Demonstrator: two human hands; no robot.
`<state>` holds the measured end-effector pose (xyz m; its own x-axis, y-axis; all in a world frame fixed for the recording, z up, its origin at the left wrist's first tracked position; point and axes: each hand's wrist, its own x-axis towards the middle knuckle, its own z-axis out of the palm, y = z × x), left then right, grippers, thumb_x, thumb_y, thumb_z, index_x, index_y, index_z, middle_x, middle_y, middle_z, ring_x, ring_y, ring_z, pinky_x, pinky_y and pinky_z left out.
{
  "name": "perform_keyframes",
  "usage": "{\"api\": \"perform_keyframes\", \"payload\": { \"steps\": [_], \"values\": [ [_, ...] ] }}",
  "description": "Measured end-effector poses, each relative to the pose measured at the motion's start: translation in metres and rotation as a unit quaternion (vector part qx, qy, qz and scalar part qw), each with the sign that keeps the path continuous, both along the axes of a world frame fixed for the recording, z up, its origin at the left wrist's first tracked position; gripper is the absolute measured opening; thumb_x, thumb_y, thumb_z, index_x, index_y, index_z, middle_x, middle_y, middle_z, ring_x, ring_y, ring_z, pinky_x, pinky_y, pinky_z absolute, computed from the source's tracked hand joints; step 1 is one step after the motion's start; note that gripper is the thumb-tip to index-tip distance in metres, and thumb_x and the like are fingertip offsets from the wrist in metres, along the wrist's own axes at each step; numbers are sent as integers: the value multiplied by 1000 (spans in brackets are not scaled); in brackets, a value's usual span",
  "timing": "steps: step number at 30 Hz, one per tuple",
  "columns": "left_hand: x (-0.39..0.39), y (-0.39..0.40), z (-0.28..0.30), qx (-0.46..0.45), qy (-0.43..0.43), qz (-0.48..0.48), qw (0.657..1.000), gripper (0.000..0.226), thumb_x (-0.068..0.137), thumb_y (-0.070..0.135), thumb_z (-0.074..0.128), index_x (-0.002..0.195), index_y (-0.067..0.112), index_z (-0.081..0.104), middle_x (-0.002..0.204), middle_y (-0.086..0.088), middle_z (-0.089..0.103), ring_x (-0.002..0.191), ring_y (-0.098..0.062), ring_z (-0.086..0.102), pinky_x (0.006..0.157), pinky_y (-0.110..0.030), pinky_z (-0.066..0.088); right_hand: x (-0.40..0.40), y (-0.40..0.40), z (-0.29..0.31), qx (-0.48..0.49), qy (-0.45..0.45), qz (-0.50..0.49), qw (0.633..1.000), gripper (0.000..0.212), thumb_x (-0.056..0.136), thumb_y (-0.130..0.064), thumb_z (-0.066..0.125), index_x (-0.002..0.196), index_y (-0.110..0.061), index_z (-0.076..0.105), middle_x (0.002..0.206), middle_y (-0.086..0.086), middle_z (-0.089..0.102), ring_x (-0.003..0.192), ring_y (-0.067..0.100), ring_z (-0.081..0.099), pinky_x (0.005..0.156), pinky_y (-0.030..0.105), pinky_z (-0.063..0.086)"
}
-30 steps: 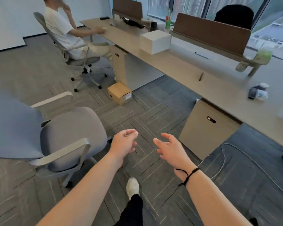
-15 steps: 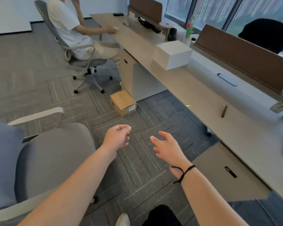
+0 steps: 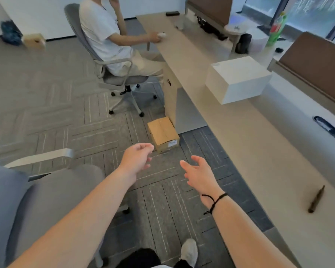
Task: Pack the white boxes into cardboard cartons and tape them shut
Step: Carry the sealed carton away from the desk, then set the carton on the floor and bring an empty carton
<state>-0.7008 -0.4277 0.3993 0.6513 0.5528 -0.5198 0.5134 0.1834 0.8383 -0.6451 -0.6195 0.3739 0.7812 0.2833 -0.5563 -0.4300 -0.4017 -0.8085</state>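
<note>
Both hands empty: left hand (image 3: 137, 159) loosely curled, right hand (image 3: 198, 174) spread | closed cardboard carton (image 3: 163, 134) on floor ahead; white box (image 3: 237, 79) on desk (image 3: 259, 151), far right | best gripped by opposite sides.

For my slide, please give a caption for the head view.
Empty hands, left and right, reach toward a cardboard carton on the floor.

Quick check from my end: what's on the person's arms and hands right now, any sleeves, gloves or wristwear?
Both forearms are bare, no sleeves in view and no gloves. The left hand wears nothing. The right hand has a thin black knotted cord bracelet at the wrist, loose ends hanging.
</note>
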Motion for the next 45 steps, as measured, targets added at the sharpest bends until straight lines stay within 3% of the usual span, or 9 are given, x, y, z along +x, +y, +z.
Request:
{"api": "perform_keyframes", "payload": {
  "steps": [9, 16, 28, 32, 35, 37, 40, 42, 45],
  "values": [
    [115, 46, -22, 13, 30, 33, 999, 15, 99, 31, 62, 111, 23, 69, 116, 0, 66, 103, -20, 66, 87, -39, 61, 131, 54, -34, -17, 32, 49, 998, 73, 93, -47, 65, 152, -23, 31, 111, 7, 65, 109, 20, 63, 102, 49, 51],
    [242, 126, -77, -19, 48, 19, 998, 14, 100, 31, 61, 109, 23, 68, 116, 0, 66, 103, -21, 66, 90, -40, 60, 242, 125, -90, -64, 70, 44, 995, 79, 90, -52, 66, 154, -26, 28, 132, 11, 59, 122, 24, 58, 106, 49, 49],
    [485, 317, -163, 28, 124, -81, 989, 12, 99, 31, 59, 102, 25, 69, 114, 3, 66, 106, -20, 64, 92, -40, 58, 430, 302, -206, -111, 173, -30, 978, 79, 90, -48, 67, 154, -22, 27, 132, 15, 59, 122, 30, 58, 106, 52, 48],
    [544, 353, -231, 49, 143, -107, 983, 14, 98, 29, 60, 103, 22, 71, 108, 4, 68, 100, -19, 65, 91, -40, 57, 476, 337, -278, -116, 216, -66, 967, 82, 89, -43, 71, 154, -20, 27, 131, 16, 59, 119, 28, 59, 106, 52, 47],
    [579, 373, -301, 65, 157, -126, 977, 20, 98, 27, 58, 109, 17, 71, 100, -1, 70, 82, -15, 62, 72, -28, 53, 499, 355, -347, -147, 230, -74, 959, 83, 86, -46, 71, 152, -19, 30, 139, 15, 54, 124, 33, 57, 105, 54, 47],
    [599, 388, -353, 80, 167, -137, 973, 26, 97, 28, 59, 115, 12, 70, 101, -6, 70, 88, -18, 64, 65, -23, 47, 510, 365, -393, -164, 240, -81, 953, 78, 91, -45, 68, 153, -19, 29, 138, 12, 54, 122, 33, 58, 103, 55, 49],
    [624, 403, -430, 88, 185, -168, 964, 16, 96, 27, 61, 102, 13, 66, 100, -9, 68, 95, -24, 64, 77, -28, 51, 523, 373, -463, -190, 257, -85, 944, 83, 91, -47, 67, 156, -20, 25, 131, 9, 56, 116, 29, 59, 100, 55, 51],
    [635, 409, -477, 107, 197, -204, 953, 10, 99, 27, 59, 96, 18, 62, 98, -5, 65, 91, -22, 61, 81, -32, 53, 528, 380, -506, -203, 271, -104, 935, 73, 91, -46, 67, 151, -18, 35, 107, 4, 59, 102, 27, 63, 94, 49, 55],
    [643, 417, -541, 118, 197, -230, 946, 18, 100, 28, 57, 116, 20, 63, 104, -2, 60, 93, -21, 56, 83, -31, 50, 535, 390, -574, -194, 298, -121, 927, 44, 90, -43, 69, 123, -17, 59, 98, 5, 61, 98, 27, 63, 94, 46, 54]
  ]
}}
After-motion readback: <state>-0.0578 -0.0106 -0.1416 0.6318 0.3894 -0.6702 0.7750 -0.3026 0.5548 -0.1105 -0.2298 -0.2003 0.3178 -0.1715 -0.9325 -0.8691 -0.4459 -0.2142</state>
